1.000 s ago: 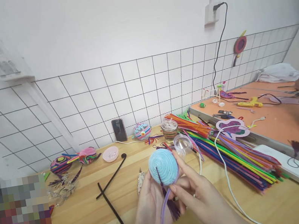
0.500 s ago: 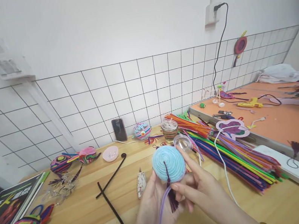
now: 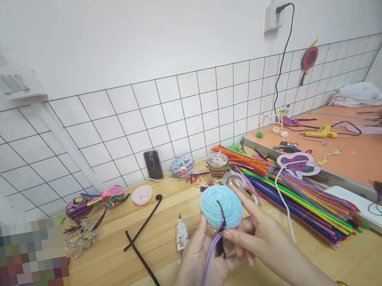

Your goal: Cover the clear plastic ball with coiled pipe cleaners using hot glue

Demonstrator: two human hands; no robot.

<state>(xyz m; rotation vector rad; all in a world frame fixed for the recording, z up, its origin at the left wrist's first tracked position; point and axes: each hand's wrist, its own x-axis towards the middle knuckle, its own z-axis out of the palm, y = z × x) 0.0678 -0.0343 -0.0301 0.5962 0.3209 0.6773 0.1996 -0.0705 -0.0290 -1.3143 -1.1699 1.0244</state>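
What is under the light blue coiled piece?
Below the light blue coiled piece, a purple strand, a dark tassel and parts of the left hand and right hand show. Its underside is turned away, so anything there is hidden.

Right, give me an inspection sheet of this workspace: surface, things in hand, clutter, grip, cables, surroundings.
Surface: wooden table, strewn with craft bits.
Things in hand: blue ornament, dark tassel, purple strip.
Clutter: phone, pink bowl, cup, bundle of coloured strips.
Grip: left hand holds the ornament's left side; right hand holds its right edge, thumb at the purple strip.
Cables: white cable crosses the bundle; black cable hangs from a wall socket.
Surroundings: white wall with dark grid; orange tabletop at right.
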